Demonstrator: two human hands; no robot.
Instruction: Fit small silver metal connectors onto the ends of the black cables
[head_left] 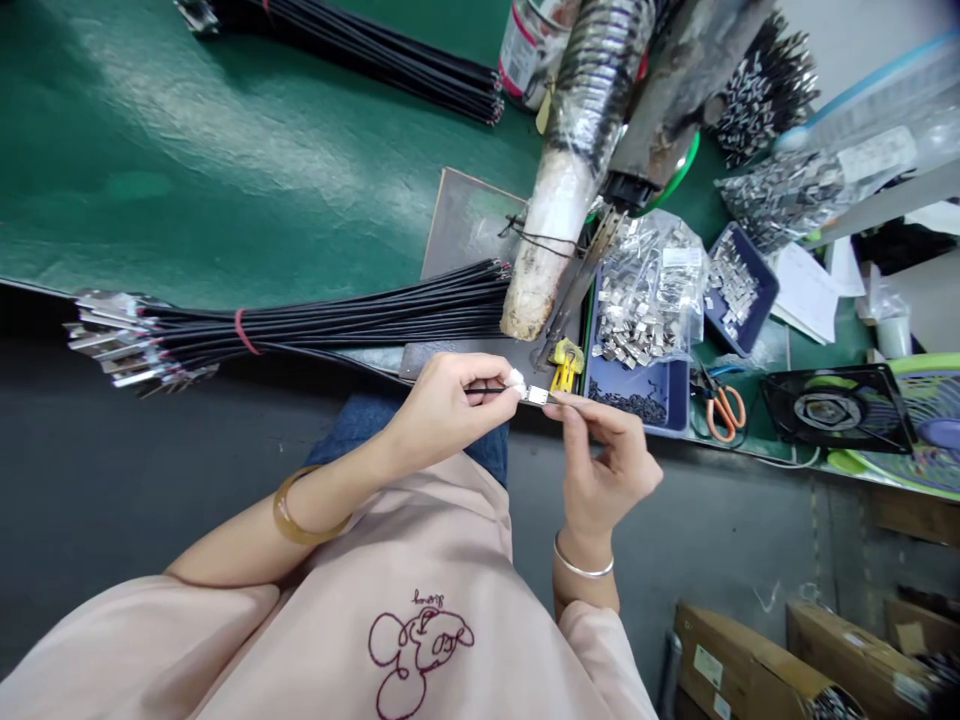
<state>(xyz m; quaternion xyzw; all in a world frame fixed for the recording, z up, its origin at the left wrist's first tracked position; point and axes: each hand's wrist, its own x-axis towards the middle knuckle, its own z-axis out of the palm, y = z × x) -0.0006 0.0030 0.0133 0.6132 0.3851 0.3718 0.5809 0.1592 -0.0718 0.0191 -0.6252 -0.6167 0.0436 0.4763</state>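
My left hand [450, 405] pinches a thin black cable [487, 390] between thumb and fingers, with a bit of white material [516, 380] at the fingertips. A small silver metal connector shell [537, 395] sits at the cable's end, between my two hands. From the other side my right hand [611, 455] closes thumb and forefinger around a thin dark piece that meets the connector; its kind is mostly hidden by the fingers. Just behind the hands lies a bundle of black cables [360, 318], tied with a red band, with silver ends on the left.
A white-tipped duct [551, 210] and a metal arm hang close above the hands. Blue trays [679, 400] hold metal shells and small black parts. Beside them are a yellow tool [568, 366], orange-handled scissors [725, 413] and a black fan [832, 408]. Another cable bundle [360, 50] lies behind.
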